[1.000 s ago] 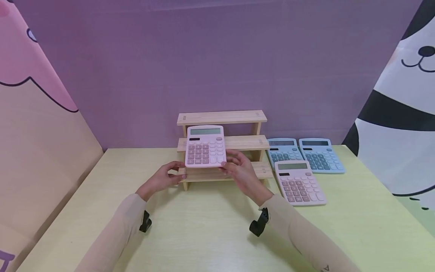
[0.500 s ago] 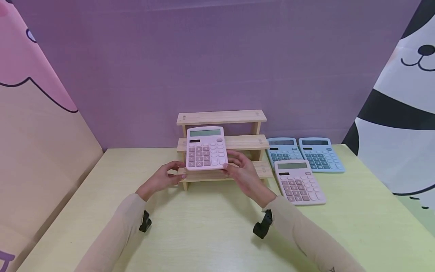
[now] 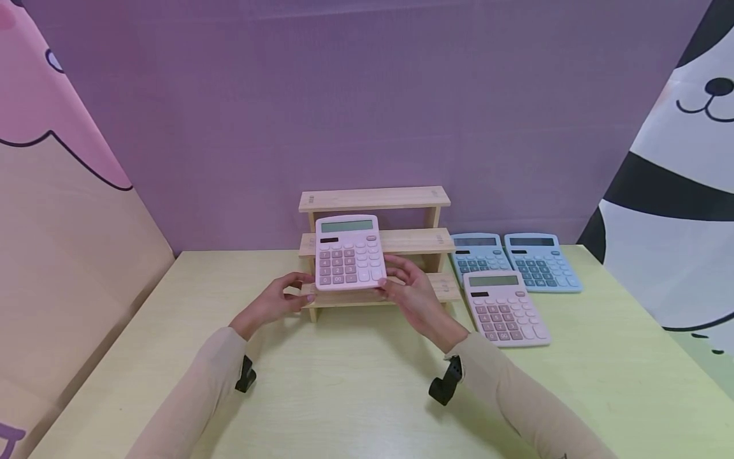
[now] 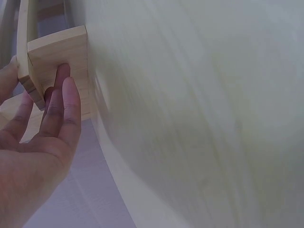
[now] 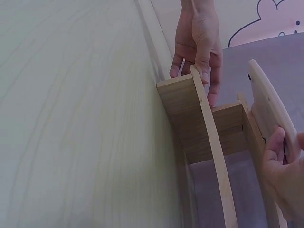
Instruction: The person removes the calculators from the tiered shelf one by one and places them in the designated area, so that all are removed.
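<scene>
My right hand [image 3: 414, 295] pinches a pink calculator [image 3: 350, 250] by its lower right corner, thumb on the front. The calculator leans back, keys and screen facing me, before the middle step of a three-step wooden display shelf [image 3: 375, 199]. In the right wrist view the calculator's side edge [image 5: 271, 97] appears close to a step's front edge. My left hand [image 3: 274, 301] grips the left end of the shelf's lowest step. Its thumb lies on top of the board and other fingers reach underneath, as the left wrist view shows with the hand [image 4: 40, 137].
Right of the shelf, two blue calculators [image 3: 477, 261] [image 3: 541, 262] lie side by side on the table [image 3: 321, 389]. Another pink calculator [image 3: 504, 312] lies in front, overlapping the left blue one. A purple backdrop [image 3: 373, 102] stands behind, with printed panels at both sides.
The pink calculator has come slightly down and to the right with my right hand. My left hand keeps its grip on the shelf, which stays in place.
</scene>
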`<state>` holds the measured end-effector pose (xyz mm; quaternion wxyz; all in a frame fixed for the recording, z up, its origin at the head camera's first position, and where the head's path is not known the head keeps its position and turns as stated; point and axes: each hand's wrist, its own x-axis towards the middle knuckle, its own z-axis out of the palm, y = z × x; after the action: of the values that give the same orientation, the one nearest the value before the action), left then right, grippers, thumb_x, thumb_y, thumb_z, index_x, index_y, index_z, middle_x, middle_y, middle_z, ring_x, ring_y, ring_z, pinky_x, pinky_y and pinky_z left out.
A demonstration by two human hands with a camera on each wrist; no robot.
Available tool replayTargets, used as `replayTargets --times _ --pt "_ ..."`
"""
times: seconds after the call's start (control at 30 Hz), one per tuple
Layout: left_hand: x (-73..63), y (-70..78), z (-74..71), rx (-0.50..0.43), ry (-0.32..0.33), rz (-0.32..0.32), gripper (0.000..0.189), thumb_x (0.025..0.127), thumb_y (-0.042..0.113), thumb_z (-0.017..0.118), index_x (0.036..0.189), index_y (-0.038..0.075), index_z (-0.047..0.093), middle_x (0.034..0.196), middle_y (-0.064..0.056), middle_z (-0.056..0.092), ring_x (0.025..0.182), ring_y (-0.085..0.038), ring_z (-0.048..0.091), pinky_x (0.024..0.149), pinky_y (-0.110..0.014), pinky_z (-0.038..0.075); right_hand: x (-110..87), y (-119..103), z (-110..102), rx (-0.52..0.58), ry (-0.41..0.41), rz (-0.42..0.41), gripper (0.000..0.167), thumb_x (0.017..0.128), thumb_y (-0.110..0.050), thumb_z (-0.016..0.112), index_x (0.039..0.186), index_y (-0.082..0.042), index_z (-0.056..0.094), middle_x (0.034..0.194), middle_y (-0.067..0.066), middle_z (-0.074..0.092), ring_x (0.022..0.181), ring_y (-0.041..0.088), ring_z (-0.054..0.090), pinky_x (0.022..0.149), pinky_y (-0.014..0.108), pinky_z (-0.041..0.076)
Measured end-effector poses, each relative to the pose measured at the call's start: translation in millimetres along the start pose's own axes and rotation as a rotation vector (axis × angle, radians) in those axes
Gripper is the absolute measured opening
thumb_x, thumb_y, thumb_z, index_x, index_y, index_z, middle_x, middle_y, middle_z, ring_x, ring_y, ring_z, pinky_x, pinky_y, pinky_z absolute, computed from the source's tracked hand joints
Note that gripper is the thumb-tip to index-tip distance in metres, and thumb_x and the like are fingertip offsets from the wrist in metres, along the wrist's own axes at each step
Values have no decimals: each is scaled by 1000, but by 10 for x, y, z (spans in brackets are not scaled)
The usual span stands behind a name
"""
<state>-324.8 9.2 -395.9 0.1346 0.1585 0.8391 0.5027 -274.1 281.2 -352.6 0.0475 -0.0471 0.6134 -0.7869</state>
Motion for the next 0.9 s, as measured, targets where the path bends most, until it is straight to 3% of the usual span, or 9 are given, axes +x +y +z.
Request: replayTargets --times 0.5,0.7,0.9 --pt "-6 19 -4 -3 15 -20 44 87 16 62 129 13 47 125 -15 42 98 -27 58 80 -34 54 -67 -59 -80 11 -16 -23 54 86 13 48 135 -3 35 103 4 53 84 12 60 88 34 51" --pt "-4 5 -14 -7 -3 15 45 88 15 61 130 9 45 122 -18 43 92 -24 59 79 -34 54 -118 -88 -157 -15 -25 -22 55 87 12 48 137 -4 33 106 5 51 86 12 58 94 38 48" --pt "-3 2 -6 -20 -7 33 44 88 15 61 129 8 46 119 -17 44 87 -21 59 78 -35 54 -157 -87 -247 -27 -36 -45 56 86 12 48 137 -2 31 107 5 51 88 12 59 89 32 50"
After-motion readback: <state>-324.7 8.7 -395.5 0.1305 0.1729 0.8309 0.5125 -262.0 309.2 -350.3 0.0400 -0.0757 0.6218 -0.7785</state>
